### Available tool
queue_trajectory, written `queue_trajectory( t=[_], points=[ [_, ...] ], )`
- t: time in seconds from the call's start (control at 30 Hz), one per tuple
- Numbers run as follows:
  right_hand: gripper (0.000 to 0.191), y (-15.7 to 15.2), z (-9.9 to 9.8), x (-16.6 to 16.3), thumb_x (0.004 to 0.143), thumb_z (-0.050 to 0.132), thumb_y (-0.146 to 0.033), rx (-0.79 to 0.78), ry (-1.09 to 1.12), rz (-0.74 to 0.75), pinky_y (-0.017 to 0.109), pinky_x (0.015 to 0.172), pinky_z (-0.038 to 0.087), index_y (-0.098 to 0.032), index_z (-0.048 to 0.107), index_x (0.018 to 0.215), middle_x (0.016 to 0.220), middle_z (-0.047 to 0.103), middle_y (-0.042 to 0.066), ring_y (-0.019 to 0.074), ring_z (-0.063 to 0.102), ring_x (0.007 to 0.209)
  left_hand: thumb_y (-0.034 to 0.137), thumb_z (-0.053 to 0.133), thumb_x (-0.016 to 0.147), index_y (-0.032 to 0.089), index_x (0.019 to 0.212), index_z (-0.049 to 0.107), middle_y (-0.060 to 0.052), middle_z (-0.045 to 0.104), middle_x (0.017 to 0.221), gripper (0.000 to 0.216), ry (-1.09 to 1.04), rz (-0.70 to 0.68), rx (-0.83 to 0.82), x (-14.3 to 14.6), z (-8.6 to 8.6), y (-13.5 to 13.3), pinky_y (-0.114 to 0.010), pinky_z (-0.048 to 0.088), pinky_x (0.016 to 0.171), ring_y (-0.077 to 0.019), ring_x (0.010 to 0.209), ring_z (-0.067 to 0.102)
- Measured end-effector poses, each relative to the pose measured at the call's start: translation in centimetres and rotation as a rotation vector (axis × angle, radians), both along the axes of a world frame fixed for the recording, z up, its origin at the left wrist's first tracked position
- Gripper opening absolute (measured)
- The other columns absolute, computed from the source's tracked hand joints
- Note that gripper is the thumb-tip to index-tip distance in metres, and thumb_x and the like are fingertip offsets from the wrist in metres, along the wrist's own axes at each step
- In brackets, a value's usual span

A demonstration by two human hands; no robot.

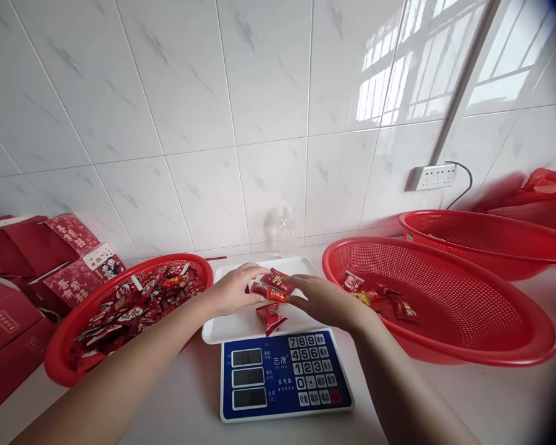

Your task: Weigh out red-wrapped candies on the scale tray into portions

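1. The left hand is cupping red-wrapped candies from one side, and the right hand is meeting them from the other; neither is clenching, and I cannot tell whether either is truly grasping or only touching.
2. Those candies, with a flat dark-red packet among them, are sitting between the fingertips over the scale's white tray; one more red packet is lying on the tray, nearer the blue panel.
3. Slick wrappers could be slipping out if the fingers part unevenly, perhaps scattering candies onto the desk.
4. Fingers pressing on the tray could be skewing the reading, and a low wrist could be bumping the keys; the display digits are too dim to read surely.
5. The left basket is holding a dense heap of wrapped candies, close under the left forearm, so a careless sweep could be dislodging some.
6. The front right basket is carrying only a few packets, gathering at its near-left end.
7. Behind it, another red basket is standing, its contents being hard to make out.
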State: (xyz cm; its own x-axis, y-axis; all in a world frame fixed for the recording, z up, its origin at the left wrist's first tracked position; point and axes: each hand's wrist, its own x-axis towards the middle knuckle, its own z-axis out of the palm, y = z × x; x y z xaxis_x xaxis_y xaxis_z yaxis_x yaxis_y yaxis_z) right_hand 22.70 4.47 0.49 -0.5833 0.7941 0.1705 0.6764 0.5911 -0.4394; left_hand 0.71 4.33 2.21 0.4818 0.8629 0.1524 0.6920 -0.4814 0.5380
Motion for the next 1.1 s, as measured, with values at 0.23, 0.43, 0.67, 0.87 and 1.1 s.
queue_trajectory(
  t=[0.23, 0.43, 0.67, 0.87, 1.1],
  points=[
    [0.037, -0.8, 0.3, -1.8, 0.092, 0.044, -0.031, -0.042, -0.003, 0.148, 0.040, 0.094, 0.042, -0.023, 0.056, 0.125, 0.127, 0.059, 0.008, 0.0255, 0.052, 0.118, 0.046, 0.056, 0.082, 0.023, 0.130, 0.045, -0.009, 0.045, 0.139, 0.054, 0.054, 0.065, 0.027, -0.9, -1.1, 0.9, -0.040, 0.036, 0.103, -0.0254, 0.126, 0.042],
    [0.031, -1.4, 0.6, -2.1, 0.087, 0.055, -0.030, -0.067, 0.033, 0.277, 0.035, 0.088, 0.043, -0.028, 0.063, 0.116, 0.118, 0.064, 0.005, 0.0226, 0.058, 0.106, 0.043, 0.060, 0.079, 0.026, 0.122, 0.055, -0.007, 0.054, 0.128, 0.047, 0.114, -0.006, -0.066, -1.8, -1.8, 0.4, -0.037, 0.040, 0.098, -0.0251, 0.118, 0.049],
    [0.019, -0.7, -0.1, -2.6, 0.080, 0.061, -0.022, -0.026, -0.015, 0.112, 0.033, 0.083, 0.044, -0.023, 0.071, 0.096, 0.104, 0.067, 0.007, 0.0228, 0.060, 0.097, 0.028, 0.055, 0.080, 0.025, 0.111, 0.063, -0.007, 0.059, 0.115, 0.032, 0.115, 0.188, 0.015, -1.8, -3.5, 0.8, -0.037, 0.042, 0.093, -0.0249, 0.109, 0.054],
    [0.029, 0.4, -1.1, -2.5, 0.083, 0.052, -0.018, 0.017, 0.012, 0.037, 0.033, 0.084, 0.043, -0.023, 0.066, 0.107, 0.110, 0.065, 0.007, 0.0228, 0.058, 0.103, 0.041, 0.049, 0.083, 0.021, 0.107, 0.060, -0.009, 0.051, 0.116, 0.033, 0.152, 0.337, -0.021, -0.6, -3.6, 0.0, -0.033, 0.049, 0.074, -0.0203, 0.082, 0.062],
    [0.026, 0.7, -1.1, -2.0, 0.080, 0.053, -0.015, -0.001, -0.010, 0.049, 0.032, 0.079, 0.044, -0.022, 0.066, 0.102, 0.108, 0.065, 0.007, 0.0223, 0.060, 0.096, 0.034, 0.050, 0.084, 0.020, 0.102, 0.059, -0.008, 0.054, 0.107, 0.025, 0.058, 0.238, -0.033, 0.8, -3.5, -1.0, -0.035, 0.046, 0.088, -0.0223, 0.097, 0.059]
  ],
)
